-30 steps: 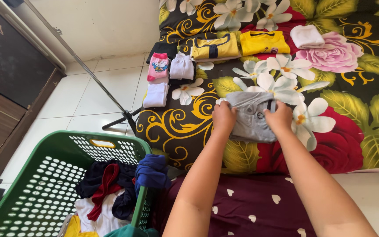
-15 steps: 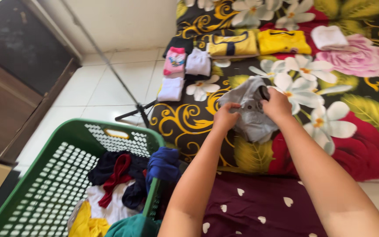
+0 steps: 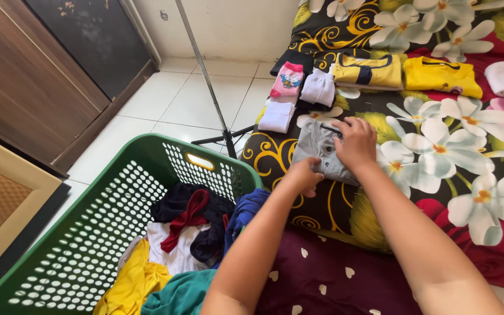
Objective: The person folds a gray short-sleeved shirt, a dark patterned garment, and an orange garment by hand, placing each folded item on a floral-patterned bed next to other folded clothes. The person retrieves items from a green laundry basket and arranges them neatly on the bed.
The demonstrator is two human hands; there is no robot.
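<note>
Folded grey garment (image 3: 321, 153) (buttoned) on floral mattress (image 3: 438, 146)

Green basket (image 3: 118, 233) sits down left of the hands, stuffed with clothes (image 3: 176, 245). Up past them on the floral mattress (image 3: 468, 192) there's folded stuff: pink sock (image 3: 287, 80), white pieces (image 3: 276, 116), two yellow shirts (image 3: 403, 73). Tripod (image 3: 217, 111) stands on the tiles.
</note>
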